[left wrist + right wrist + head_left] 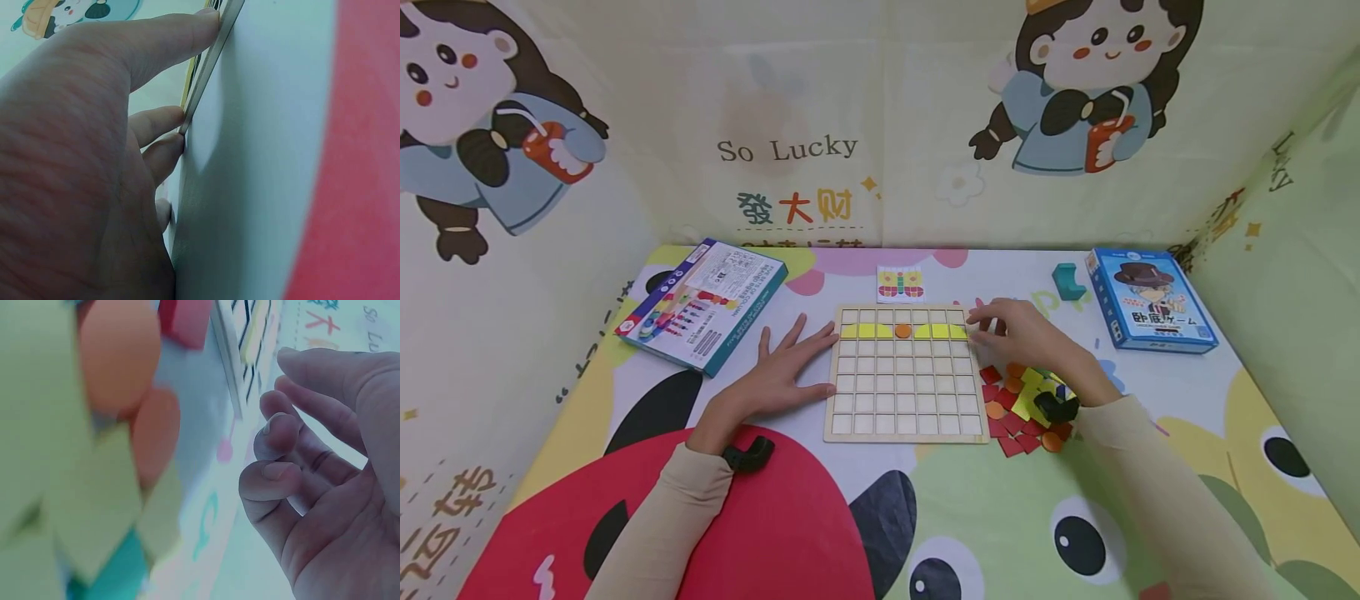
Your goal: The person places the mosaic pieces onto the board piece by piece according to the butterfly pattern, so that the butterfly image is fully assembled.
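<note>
A wooden grid board [906,404] lies flat on the table. Its second row holds yellow pieces [868,331] on both sides of one orange disc [903,331]. My left hand [786,371] rests with spread fingers along the board's left side; in the left wrist view, thumb and fingertips [169,119] touch the edge. Over the upper right corner is my right hand [1018,329], its fingers [272,481] loosely bent and no piece showing between them. Under its wrist lies a pile of red, orange and yellow pieces [1011,421].
Behind the board lies a small butterfly picture card [901,284]. A flat game box [707,304] lies at the back left, and a blue game box [1150,300] at the back right. Beside the blue one is a teal block [1068,282].
</note>
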Demonstrator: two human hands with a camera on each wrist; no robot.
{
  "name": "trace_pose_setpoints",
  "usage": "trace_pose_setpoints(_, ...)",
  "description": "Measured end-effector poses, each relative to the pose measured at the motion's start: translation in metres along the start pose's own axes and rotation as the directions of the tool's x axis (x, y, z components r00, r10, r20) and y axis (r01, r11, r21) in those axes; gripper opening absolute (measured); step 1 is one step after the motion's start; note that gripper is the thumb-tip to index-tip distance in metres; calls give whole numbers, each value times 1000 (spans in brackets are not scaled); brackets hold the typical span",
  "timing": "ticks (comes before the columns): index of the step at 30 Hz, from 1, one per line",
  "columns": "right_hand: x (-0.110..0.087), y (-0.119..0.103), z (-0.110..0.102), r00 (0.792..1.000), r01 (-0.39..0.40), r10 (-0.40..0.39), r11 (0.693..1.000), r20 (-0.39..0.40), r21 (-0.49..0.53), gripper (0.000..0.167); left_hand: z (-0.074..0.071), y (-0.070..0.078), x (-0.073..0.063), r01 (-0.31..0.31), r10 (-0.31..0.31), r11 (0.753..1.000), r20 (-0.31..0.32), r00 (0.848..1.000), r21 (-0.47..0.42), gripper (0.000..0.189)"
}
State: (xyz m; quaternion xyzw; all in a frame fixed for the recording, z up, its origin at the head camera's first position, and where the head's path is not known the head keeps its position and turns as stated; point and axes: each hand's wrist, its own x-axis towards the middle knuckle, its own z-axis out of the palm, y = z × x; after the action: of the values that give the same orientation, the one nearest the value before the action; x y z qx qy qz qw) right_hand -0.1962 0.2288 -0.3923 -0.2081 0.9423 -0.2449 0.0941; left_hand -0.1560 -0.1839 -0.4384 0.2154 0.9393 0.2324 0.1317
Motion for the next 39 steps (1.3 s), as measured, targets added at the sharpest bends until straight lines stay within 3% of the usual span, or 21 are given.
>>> trace_pose_setpoints(9,-34,27,-17,998,-52,50,996,-34,-76,28,1,-1,0,-3,3,1000,1,1000,6,90)
trace_pose_setpoints(17,-57,42,-20,994,-105,104,990,-13,-96,26,1,-1,0,1,-1,1000,3,1000,9,91)
trace_pose_setpoints(39,-64,45,-20,995,-102,104,987,9,-126,22,0,1,-1,-8,8,1000,-11,1000,-5,90)
